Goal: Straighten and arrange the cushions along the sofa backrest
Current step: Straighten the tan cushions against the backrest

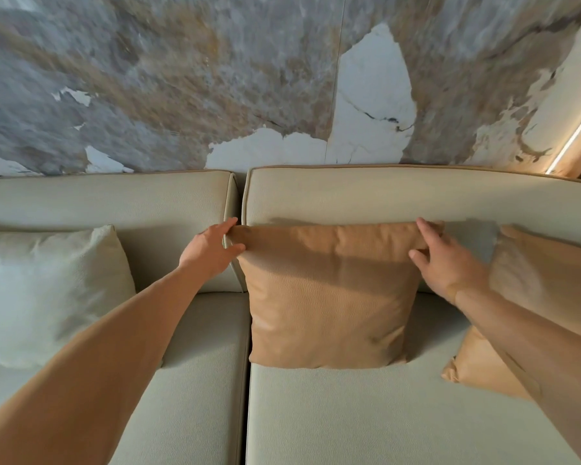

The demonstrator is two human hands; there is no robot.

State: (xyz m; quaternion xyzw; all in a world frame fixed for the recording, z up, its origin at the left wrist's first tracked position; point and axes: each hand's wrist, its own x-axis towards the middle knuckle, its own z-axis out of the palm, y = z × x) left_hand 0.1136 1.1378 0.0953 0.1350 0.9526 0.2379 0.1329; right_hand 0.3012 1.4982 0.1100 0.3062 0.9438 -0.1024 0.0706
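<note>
A tan leather cushion [329, 297] stands upright against the cream sofa backrest [349, 196], just right of the gap between two back sections. My left hand [212, 251] pinches its top left corner between thumb and fingers. My right hand [446, 263] rests on its top right corner, fingers spread over the edge. A second tan cushion [544, 280] leans at the right, partly hidden by my right forearm. A pale cream cushion [44, 290] leans on the backrest at the left.
The cream seat [366, 414] stretches in front of the cushions, split by a seam. A marbled grey, brown and white wall [215, 78] rises behind the sofa. A lit strip [574, 135] runs along the right.
</note>
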